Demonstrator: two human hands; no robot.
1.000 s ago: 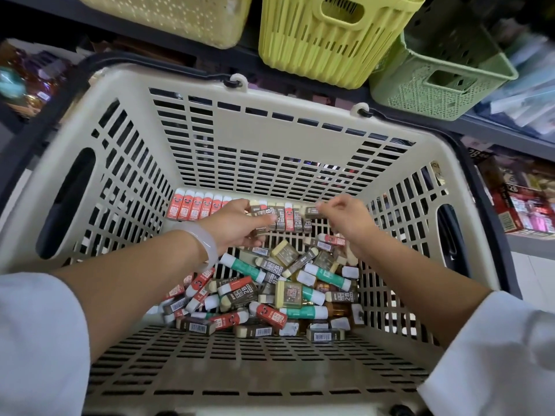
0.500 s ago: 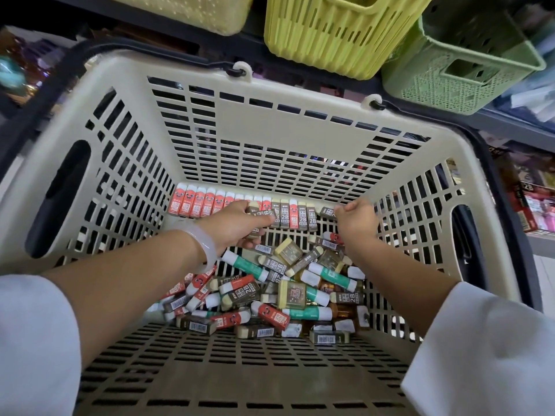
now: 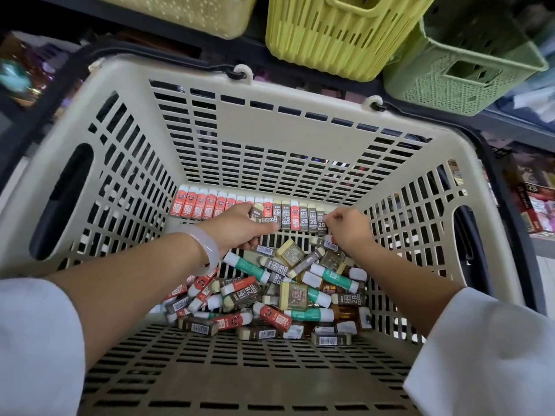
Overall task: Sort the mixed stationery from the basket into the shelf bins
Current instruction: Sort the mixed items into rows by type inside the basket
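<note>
A beige slotted basket (image 3: 186, 94) holds a loose heap of erasers (image 3: 270, 298) in red, grey 2B, green and yellow wrappers. Along its far wall stands a neat row of erasers (image 3: 210, 205), red ones on the left and grey 2B ones on the right. My left hand (image 3: 240, 229), with a pale bangle on the wrist, grips a few grey 2B erasers (image 3: 259, 214) at the middle of the row. My right hand (image 3: 348, 226) pinches the last grey eraser (image 3: 322, 222) at the row's right end.
Above the basket, on a dark shelf, stand a pale yellow bin (image 3: 186, 13), a bright yellow bin (image 3: 339, 34) and a green bin (image 3: 462, 70). Boxed goods (image 3: 534, 205) fill a lower shelf at the right. A black handle (image 3: 144, 55) runs round the basket's rim.
The row along the far wall has grown to the right with more grey erasers. My right hand has dropped to the row's right end. The view has tilted slightly lower.
</note>
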